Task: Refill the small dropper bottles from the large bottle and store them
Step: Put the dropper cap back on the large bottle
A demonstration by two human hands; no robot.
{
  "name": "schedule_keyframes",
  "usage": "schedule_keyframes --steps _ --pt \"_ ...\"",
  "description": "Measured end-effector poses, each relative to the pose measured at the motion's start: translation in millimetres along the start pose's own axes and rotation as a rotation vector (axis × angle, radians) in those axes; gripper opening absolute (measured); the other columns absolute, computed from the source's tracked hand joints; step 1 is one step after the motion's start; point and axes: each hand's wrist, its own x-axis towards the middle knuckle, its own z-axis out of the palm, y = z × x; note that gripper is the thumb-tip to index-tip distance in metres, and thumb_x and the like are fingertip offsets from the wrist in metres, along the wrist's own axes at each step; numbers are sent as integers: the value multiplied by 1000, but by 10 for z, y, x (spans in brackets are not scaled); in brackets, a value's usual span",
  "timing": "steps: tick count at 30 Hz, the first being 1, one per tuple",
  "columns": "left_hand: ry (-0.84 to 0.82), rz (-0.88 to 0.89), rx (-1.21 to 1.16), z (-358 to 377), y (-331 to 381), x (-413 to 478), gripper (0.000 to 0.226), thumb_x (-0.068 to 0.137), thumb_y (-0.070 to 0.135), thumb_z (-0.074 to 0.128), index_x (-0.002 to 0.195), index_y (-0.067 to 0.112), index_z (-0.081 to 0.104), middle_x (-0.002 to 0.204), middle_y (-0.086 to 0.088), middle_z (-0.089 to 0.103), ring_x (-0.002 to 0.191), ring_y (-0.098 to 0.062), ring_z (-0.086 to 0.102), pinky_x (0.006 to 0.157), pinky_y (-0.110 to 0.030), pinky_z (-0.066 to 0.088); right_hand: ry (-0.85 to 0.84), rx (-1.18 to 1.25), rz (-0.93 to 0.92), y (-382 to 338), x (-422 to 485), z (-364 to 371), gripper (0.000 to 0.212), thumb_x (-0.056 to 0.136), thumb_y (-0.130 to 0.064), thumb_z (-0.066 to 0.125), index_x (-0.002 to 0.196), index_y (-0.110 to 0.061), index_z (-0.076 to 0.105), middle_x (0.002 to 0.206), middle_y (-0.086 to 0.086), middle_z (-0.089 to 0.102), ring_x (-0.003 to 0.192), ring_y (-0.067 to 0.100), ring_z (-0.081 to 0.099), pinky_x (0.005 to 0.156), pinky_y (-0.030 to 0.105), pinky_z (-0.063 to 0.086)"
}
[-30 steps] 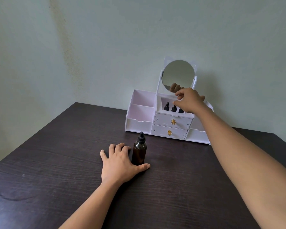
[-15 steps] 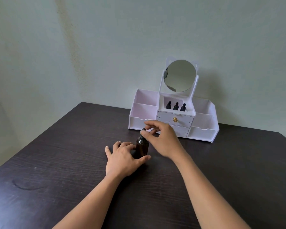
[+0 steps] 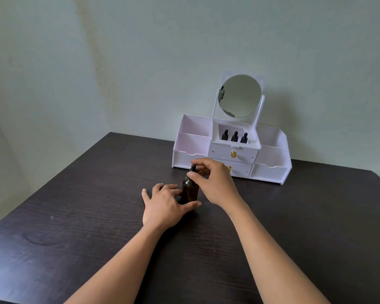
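Observation:
The large amber bottle (image 3: 189, 191) with a black dropper cap stands upright on the dark table. My left hand (image 3: 165, 205) rests flat against its base, thumb curled in front of it. My right hand (image 3: 213, 181) pinches the black cap at the bottle's neck with thumb and fingers. Three small black-capped dropper bottles (image 3: 234, 136) stand in a row in the top middle compartment of the white organiser (image 3: 270, 170), under its round mirror.
The white organiser has open side bins, two drawers with gold knobs (image 3: 233, 154) and a tilting mirror (image 3: 239, 95), set against the wall at the table's back. The dark wood table (image 3: 75, 216) stretches left and front; its right edge lies beyond the organiser.
My right hand left the small bottles in the organiser, came down to the large bottle and closed its fingers on the cap. My left hand stayed at the bottle's base.

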Motion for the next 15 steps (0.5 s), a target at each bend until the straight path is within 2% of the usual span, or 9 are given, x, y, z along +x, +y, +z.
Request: schedule_keyframes --steps 5,10,12,15 --pt "3 10 5 31 -27 29 97 63 100 37 128 34 65 148 19 46 147 -15 18 118 -63 -2 104 13 23 4 -15 97 38 80 -35 81 114 -25 69 94 -12 69 87 4 67 89 34 57" --pt "-10 1 1 0 -4 5 94 68 95 42 134 32 60 151 15 44 149 -16 16 118 -62 -3 124 36 20 13 -50 111 58 75 -43 84 126 -27 63 100 -13 66 86 4 65 87 36 57" --pt "-12 1 4 -16 10 -1 93 69 93 43 136 31 59 151 14 43 149 -17 16 118 -62 -3 104 25 5 4 -64 106 61 76 -46 82 131 -31 59 108 -19 64 88 2 66 93 40 55" --pt "-13 4 1 -22 14 -7 94 68 94 42 135 30 60 151 15 44 149 -16 17 119 -62 -3 86 14 1 9 -70 110 56 79 -47 79 130 -33 60 104 -23 63 90 1 66 101 46 49"
